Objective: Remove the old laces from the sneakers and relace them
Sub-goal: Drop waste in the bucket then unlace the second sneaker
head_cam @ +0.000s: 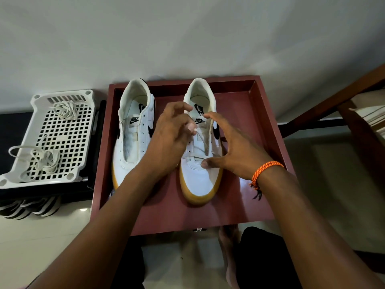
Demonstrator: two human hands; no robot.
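- Left sneaker (135,140): sitting fully unlaced on the red tray (235,197), eyelets bare, tongue showing.
- Right sneaker (201,163): carrying a lace (203,146), with one bar crossing the lowest eyelets and strands running up over the tongue. Judging by that, relacing is just starting here; upper eyelets are looking empty.
- Two loose laces are lying on the white perforated basket (16,176) left of the tray: one bundle (64,110) at the far end, another (40,161) at the near end. Probably the old pair, already pulled out.
- Left to do, by my read: finishing the right sneaker, then lacing the left one from scratch.
- Left hand (170,138): fingers curling, pinching what looks like a lace strand above the right sneaker's eyelets; blurred, so the contact isn't certain.
- Right hand (233,153): fingers spreading open, gripping nothing; thumb is resting on the vamp near the lowest lace bar, bracing the sneaker.
- Orientation: both sneakers are lying side by side, long axes running near-to-far, toes pointing toward the person, heels toward the wall (187,38).
- Both are sitting upright on their soles, slightly apart.
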